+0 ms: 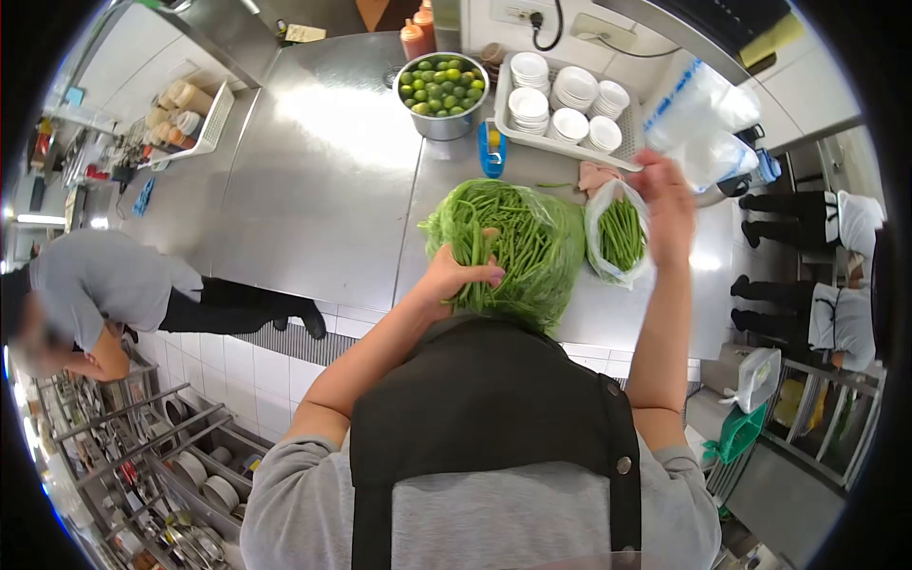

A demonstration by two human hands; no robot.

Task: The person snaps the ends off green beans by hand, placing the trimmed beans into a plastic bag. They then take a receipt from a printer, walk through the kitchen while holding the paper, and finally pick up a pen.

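A large clear plastic bag (560,223) full of green beans (518,228) lies on the steel counter in front of my body. My left hand (456,277) is at its near left side, fingers and thumb closed round a bunch of beans. To the right, a smaller white plastic bag (597,249) stands with its mouth spread, and green beans (622,233) lie lengthwise in it. My right hand (668,204) is raised at this bag's right edge, its fingers smeared by motion. A pink cloth (598,178) lies just behind the small bag.
Behind the bags stand a metal pot (444,123) of green limes, a blue tape dispenser (492,152) and a white crate (560,144) holding stacked small white dishes. Clear plastic bags (708,119) hang at the right. One person (123,275) bends at the left; others stand far right.
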